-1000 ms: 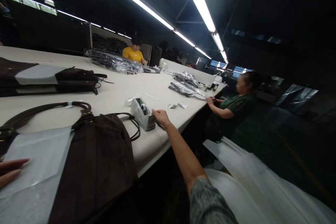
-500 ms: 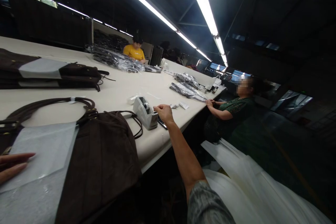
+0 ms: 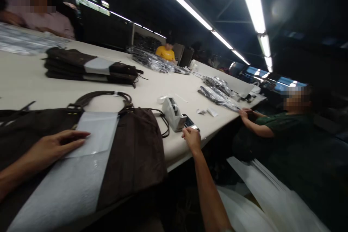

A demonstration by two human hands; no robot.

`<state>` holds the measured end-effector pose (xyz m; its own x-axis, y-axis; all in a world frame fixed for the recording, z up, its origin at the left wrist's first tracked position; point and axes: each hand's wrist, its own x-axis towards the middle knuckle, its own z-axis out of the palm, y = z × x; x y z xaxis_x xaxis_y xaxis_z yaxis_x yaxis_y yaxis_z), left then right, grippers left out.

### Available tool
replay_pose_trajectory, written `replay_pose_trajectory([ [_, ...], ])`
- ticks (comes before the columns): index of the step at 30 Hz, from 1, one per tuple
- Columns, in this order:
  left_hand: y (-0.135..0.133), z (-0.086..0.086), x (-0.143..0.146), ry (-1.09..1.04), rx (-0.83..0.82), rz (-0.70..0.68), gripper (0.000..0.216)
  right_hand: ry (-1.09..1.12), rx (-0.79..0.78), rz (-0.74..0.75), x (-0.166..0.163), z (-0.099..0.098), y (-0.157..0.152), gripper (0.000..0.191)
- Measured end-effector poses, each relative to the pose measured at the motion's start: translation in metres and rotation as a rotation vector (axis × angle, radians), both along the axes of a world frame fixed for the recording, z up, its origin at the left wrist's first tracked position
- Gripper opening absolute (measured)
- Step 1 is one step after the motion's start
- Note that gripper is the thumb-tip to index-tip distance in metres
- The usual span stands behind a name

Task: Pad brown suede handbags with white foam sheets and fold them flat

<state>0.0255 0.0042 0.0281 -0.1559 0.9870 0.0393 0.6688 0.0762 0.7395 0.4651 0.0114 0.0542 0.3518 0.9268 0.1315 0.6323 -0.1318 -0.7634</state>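
If anything between right fingers (image 3: 187, 132), indiscernible.

Factory workshop: 3 co-workers (image 3: 165, 53), 1 long table (image 3: 154, 88), stacked bags (image 3: 72, 62), strip lights (image 3: 250, 0).

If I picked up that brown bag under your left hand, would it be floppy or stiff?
The brown bag would probably flop, since it lies flattened with a rumpled corner. Its handles may be springier, because they form a rounded loop. The white sheet on it looks thin, so it might crinkle.
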Motion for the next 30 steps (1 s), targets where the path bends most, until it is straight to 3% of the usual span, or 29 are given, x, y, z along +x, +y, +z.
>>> replay_pose_trajectory([
  [4,-0.007,0.004,-0.005,-0.151,-0.080,-0.048,0.070,0.408,0.068,0.401,-0.052,0.024,-0.027,0.029],
  [7,-0.005,0.002,-0.003,-0.201,-0.081,-0.074,0.075,0.601,-0.141,0.696,-0.112,0.035,-0.040,0.035],
  [10,-0.004,-0.002,-0.004,-0.247,-0.059,-0.123,0.076,0.645,-0.305,0.797,-0.165,0.034,-0.035,0.039],
  [15,-0.004,-0.006,-0.008,-0.289,-0.012,-0.172,0.068,0.581,-0.352,0.756,-0.210,0.028,-0.017,0.021],
  [25,0.003,-0.017,-0.007,-0.302,0.065,-0.198,0.061,0.674,-0.429,0.514,-0.239,0.003,-0.026,0.002],
  [30,0.004,-0.019,-0.007,-0.279,0.071,-0.199,0.062,0.590,-0.484,0.498,-0.247,-0.012,-0.023,0.018],
])
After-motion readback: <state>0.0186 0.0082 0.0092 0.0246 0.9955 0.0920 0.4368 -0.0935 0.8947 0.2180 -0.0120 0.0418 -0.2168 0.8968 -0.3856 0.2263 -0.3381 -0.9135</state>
